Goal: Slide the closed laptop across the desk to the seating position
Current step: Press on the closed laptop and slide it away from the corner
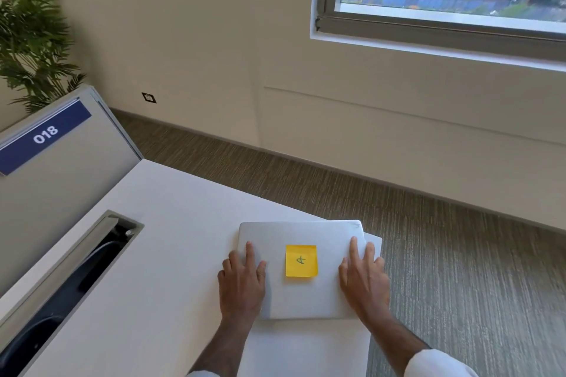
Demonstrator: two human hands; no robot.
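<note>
So the closed silver slab of a laptop [301, 269] was lying flat on the white desk [159, 254], way out at the desk's far right corner, roughly 5 o'clock in the head view, with its far right corner poking just past the desk edge. Both hands were spread flat on the lid, nothing clenched or pinched: the left hand [243, 281] was pressed palm-down on the left part of the lid at 9 o'clock from the middle, and the right hand [364, 278] was laid over the right part at 3 o'clock, fingers draped toward that edge.

My guess was it'd handle like a rigid, smooth metal plate, fairly heavy for its thickness, so it should've glided easily on that slick top without flexing. Flat palms near the two side edges looked like the right hold, with even pressure so it didn't spin. The risk I saw was the overhanging corner tipping off.

Writing-wise: a square yellow sticky note [301, 260] sat dead centre on the lid with one handwritten mark I couldn't read for sure. At 10 o'clock, a blue strip label [45, 135] on the grey partition panel [61, 187] read "018".
</note>
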